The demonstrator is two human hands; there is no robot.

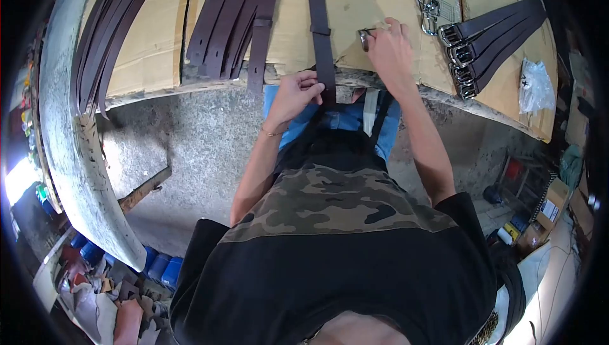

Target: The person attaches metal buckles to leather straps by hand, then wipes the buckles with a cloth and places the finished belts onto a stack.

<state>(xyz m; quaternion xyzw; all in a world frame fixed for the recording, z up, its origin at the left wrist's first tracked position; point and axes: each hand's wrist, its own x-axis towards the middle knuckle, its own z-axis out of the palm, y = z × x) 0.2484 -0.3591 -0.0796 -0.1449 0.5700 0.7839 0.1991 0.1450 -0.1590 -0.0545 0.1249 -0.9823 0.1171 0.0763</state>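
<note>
My left hand pinches the lower end of a dark brown leather strap between thumb and fingers. That strap runs up over the cardboard-covered table, with a leather keeper loop around it, and its end hangs past the table's front edge. To the right, my right hand is closed on a metal buckle just above the cardboard; its fingers partly cover the buckle. Left of the held strap lies another dark strap with a loop and a slot near its end.
Bundled dark straps and a further bundle lie at the left. Loose metal buckles sit at the upper right, near straps with buckles attached. A clear plastic bag rests by the right edge. Leather scraps are low at left.
</note>
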